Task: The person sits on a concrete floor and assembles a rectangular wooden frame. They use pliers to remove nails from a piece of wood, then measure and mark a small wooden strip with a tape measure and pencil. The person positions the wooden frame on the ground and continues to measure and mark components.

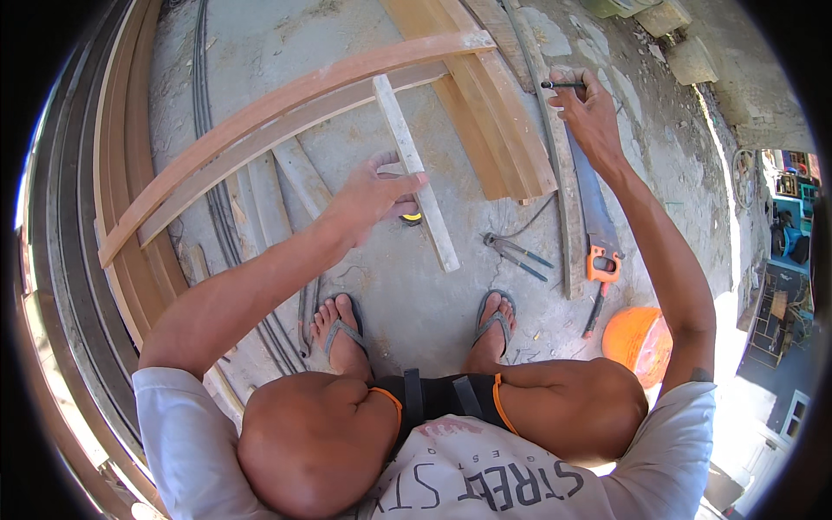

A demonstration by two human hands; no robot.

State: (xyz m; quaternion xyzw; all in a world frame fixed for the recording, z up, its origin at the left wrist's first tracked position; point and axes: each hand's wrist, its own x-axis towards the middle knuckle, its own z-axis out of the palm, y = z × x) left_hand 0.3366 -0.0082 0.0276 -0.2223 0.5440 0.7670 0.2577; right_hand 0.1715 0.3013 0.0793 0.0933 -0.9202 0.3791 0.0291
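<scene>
The left hand [374,198] pinches a short, whitish wooden stick [402,134], which could slip if that hold loosens, while the right hand [591,108] grips a slim black pen [562,85].

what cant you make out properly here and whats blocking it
All in the head view:
Yellow-and-black object: mostly hidden by the left hand and pale strip; whether it is held or on the ground is unclear.
Dark pen-like tool: one end covered by the right hand.
Wide brown boards: far ends cut off by the top edge.
Orange rounded object: partly behind the right arm, full shape unclear.
</scene>
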